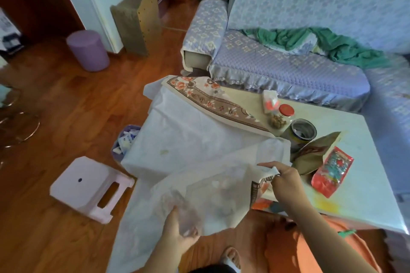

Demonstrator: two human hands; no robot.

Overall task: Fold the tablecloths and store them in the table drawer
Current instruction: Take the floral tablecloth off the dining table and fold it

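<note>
the translucent white tablecloth (188, 139) lies spread over the near left end of the table (366, 184), draping off its near edge toward the wooden floor (66, 106). the right hand (286, 182) pinches a raised fold of this cloth between thumb and curled fingers, just above the table's near edge. the left hand (179, 230) grips the hanging lower part of the same cloth, below and left of the table's edge, fingers curled round the fabric. the cloth runs slack between the 2 hands. a floral-bordered tablecloth (210, 104) lies under the white one, showing at the table's far left corner and again beside the right hand. on the table right of the cloths stand a red-lidded jar (280, 118), an open tin (302, 132), a brown paper bag (315, 153) and a red packet (331, 172). left of the table sit a pale stool (88, 186) and a small bin (125, 142).
</note>
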